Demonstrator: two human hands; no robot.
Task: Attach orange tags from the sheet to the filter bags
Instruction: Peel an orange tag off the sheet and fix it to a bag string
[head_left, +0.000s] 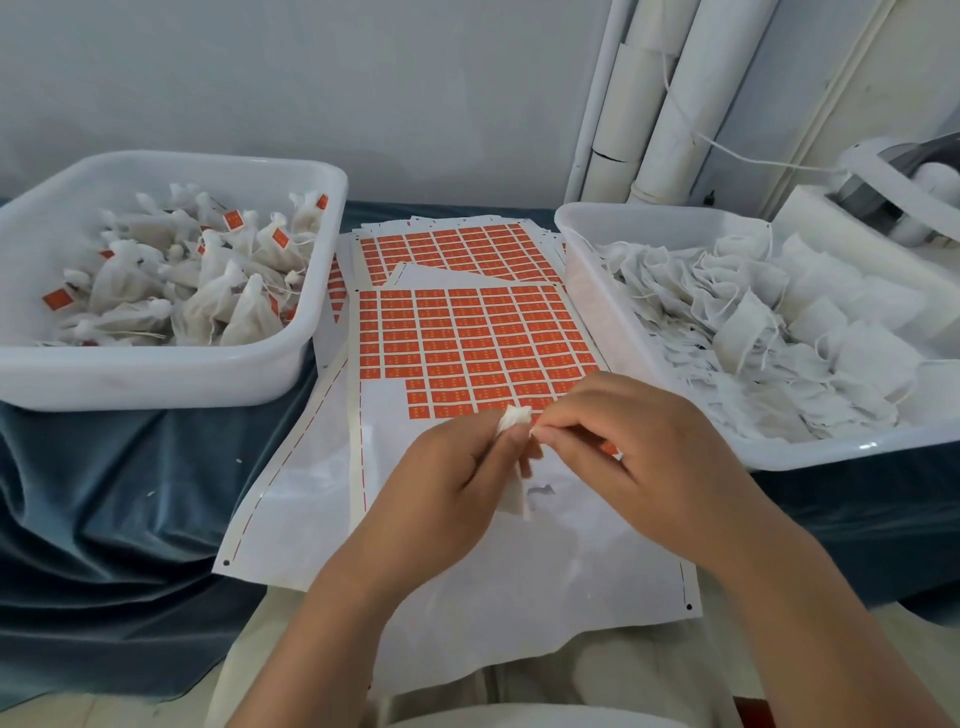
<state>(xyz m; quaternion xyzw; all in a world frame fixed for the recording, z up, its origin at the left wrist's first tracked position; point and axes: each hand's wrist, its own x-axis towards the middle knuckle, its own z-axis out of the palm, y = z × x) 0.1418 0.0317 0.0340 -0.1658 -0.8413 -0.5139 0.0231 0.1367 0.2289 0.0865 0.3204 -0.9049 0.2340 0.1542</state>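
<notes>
Both hands pinch one filter bag over the tag sheet; no tag is on it yet, as far as I can tell.

Fingers (550, 430) of the right hand (639, 457) pinch the bunched top of the filter bag (515, 420), and the left hand (457, 467) grips the bag body just below, which hangs toward the sheet (467, 332). A bit of orange shows under the right hand; I can't tell if it is held or stuck to the sheet. To do this step well, I'd keep the left grip firm, free the string end, peel a tag from the nearest row and fold it squarely over the string. Press hard so the tag sticks, and keep it off the bag fabric. The left tub (171, 374) holds the tagged bags (208, 291) and the right tub (810, 457) holds the plain bags (779, 332). Both sit on the cloth-covered tabletop (104, 493), so the finished bag likely goes left.
</notes>
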